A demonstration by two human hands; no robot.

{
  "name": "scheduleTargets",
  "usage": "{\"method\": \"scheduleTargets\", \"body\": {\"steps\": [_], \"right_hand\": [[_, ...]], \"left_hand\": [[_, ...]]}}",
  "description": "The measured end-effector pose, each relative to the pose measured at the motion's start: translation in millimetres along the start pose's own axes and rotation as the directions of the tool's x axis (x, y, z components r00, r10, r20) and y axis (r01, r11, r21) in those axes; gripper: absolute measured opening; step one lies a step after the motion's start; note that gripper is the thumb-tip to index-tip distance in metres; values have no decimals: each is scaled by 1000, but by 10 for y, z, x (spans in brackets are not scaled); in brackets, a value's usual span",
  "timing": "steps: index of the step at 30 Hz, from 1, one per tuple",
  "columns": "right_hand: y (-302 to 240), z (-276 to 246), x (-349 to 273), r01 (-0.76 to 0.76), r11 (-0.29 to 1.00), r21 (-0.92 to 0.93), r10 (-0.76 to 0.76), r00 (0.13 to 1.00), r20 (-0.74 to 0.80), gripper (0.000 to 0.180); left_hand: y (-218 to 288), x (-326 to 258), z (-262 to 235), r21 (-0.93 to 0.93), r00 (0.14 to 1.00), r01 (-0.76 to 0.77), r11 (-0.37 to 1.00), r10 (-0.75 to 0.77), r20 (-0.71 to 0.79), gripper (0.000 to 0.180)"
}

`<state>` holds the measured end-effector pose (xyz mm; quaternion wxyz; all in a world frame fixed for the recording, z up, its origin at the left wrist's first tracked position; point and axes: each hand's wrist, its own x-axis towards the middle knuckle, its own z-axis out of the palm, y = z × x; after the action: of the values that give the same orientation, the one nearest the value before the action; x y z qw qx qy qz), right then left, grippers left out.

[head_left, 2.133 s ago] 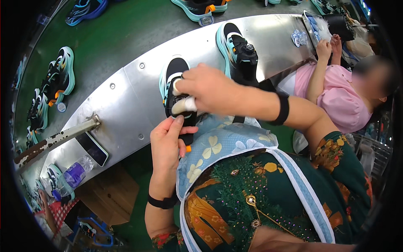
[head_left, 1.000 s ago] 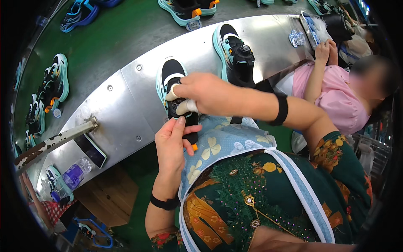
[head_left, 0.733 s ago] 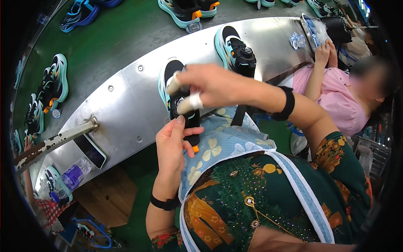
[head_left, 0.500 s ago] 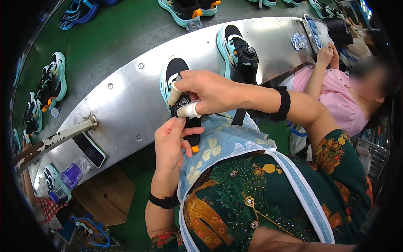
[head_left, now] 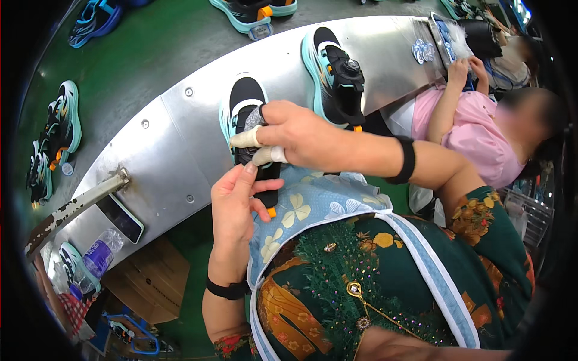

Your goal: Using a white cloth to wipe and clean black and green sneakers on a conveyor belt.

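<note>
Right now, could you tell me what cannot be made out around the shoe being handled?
- Head view: the middle of the black and teal shoe is covered by the right hand.
- Its heel end is partly hidden by the left hand.
- The grey piece at the right fingertips is too small to identify.
- The phone screen is dark.

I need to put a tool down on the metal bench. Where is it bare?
Bare bench lies left of the held shoe, up to the phone. It is crowded where the hands work and around the second shoe.
</note>
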<state>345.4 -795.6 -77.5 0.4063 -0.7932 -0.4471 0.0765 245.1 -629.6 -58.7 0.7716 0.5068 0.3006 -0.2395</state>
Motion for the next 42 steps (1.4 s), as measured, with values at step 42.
{"method": "scheduleTargets", "body": {"steps": [42], "right_hand": [[1514, -1226, 463, -439, 888, -137, 410, 890, -200, 51]], "left_hand": [[2350, 1787, -552, 912, 425, 0, -410, 826, 372, 31]]}}
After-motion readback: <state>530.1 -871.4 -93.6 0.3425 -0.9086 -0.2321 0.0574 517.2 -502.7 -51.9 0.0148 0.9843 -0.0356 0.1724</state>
